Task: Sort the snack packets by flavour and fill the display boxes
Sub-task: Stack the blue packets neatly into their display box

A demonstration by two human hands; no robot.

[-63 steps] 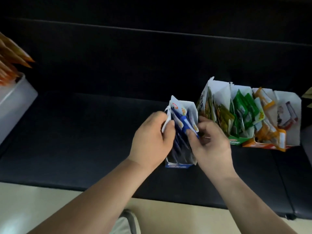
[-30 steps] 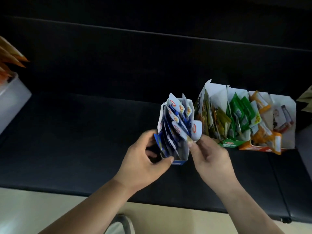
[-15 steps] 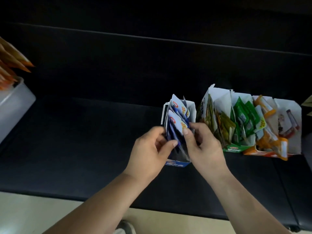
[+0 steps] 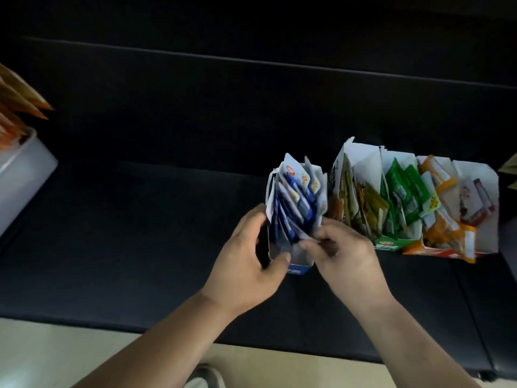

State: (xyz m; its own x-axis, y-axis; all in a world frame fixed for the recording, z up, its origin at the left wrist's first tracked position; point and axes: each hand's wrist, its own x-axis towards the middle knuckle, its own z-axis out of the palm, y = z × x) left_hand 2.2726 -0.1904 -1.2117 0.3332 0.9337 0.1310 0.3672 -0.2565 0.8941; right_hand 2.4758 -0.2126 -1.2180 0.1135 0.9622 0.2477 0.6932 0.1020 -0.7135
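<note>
Gripping a thin cardboard blue box [image 4: 299, 268] with the left hand [image 4: 251, 264], thumb flat on the front, fingers curled round the left wall. Pinching the lower ends of the glossy blue packets [image 4: 293, 191] fanned upright inside it with the right hand [image 4: 344, 256], bit blurry though. All sitting on a black padded seat [image 4: 140, 233]. Further along at 3 o'clock, side by side: a green box [image 4: 389, 243] and an orange box [image 4: 419, 250], both crammed full, crinkly and shiny. At 9 o'clock, a smooth white tub [image 4: 25, 169] with pointy orange packets [image 4: 19, 99].

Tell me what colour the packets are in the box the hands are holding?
Blue and white packets, seen from the head view.
</note>
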